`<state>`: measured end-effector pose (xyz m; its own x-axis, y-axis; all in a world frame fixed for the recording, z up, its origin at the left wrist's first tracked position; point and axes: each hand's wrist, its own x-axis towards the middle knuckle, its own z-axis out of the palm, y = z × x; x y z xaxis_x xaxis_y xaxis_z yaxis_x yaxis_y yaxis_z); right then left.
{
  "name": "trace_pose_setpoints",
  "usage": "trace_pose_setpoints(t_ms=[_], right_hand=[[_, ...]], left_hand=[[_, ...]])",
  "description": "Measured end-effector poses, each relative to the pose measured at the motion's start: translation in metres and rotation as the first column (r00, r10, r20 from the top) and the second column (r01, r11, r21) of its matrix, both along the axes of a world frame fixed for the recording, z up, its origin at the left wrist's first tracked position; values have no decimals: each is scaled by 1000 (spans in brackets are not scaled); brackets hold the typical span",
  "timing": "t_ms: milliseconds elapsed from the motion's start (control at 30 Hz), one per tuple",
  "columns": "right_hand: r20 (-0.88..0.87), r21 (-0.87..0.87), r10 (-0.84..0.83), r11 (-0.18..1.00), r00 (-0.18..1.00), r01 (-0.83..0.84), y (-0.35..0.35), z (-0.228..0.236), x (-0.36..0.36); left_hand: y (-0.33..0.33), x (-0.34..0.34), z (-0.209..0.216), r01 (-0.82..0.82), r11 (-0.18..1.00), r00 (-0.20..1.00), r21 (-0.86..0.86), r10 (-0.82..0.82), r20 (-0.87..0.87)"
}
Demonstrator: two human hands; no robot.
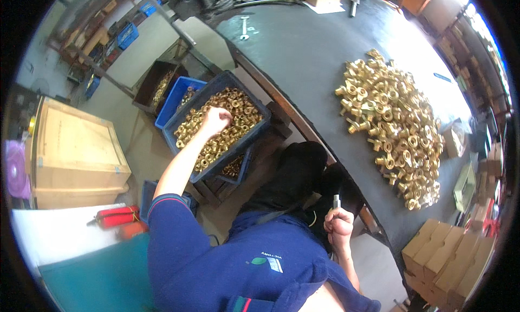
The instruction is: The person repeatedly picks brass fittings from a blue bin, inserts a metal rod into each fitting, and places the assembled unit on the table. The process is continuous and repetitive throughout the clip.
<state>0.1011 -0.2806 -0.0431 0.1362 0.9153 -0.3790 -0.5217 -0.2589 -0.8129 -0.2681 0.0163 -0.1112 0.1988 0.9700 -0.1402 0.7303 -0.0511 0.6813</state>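
Observation:
My left hand (218, 121) reaches into a dark blue plastic crate (183, 112) filled with brass fittings (234, 101). Its fingers curl down against the fittings, and whatever they grip is hidden. Close to my body, beside the table's edge, my right hand (339, 225) is closed around a short, slim, pale tool (337, 201) that stands up out of the fist. Its exact kind does not show. On the dark tabletop (295, 54) to the right lies a large heap of brass fittings (395, 117).
A bright blue bin (172, 99) and a brown bin (145, 92) stand beyond the crate. An open-end wrench (244, 28) lies on the table. Cardboard boxes (445, 249) stand at the near right. A wooden crate (76, 149) and a red cylinder (117, 216) are at left.

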Motion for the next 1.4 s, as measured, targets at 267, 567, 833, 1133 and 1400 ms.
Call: trace_pose_setpoints(t_ms=[267,567,833,1133,1400], right_hand=[[116,-19,65,998,991,-63,20,10,-14],[129,-80,47,996,991,-37,12,11,-23],[165,-140,71,989,984,-48,8,13,-23],[557,57,355,886,751,-461,34,24,-34],[583,63,385,857,716,-512,29,45,-20]], left_hand=[[-9,-7,-69,-33,982,977,-184,-7,-215],[11,22,-88,540,809,544,-233,-547,-637],[2,4,-55,306,942,797,-138,-333,-504],[-87,85,59,458,733,427,-503,315,847],[-144,170,68,660,536,483,-527,234,844]])
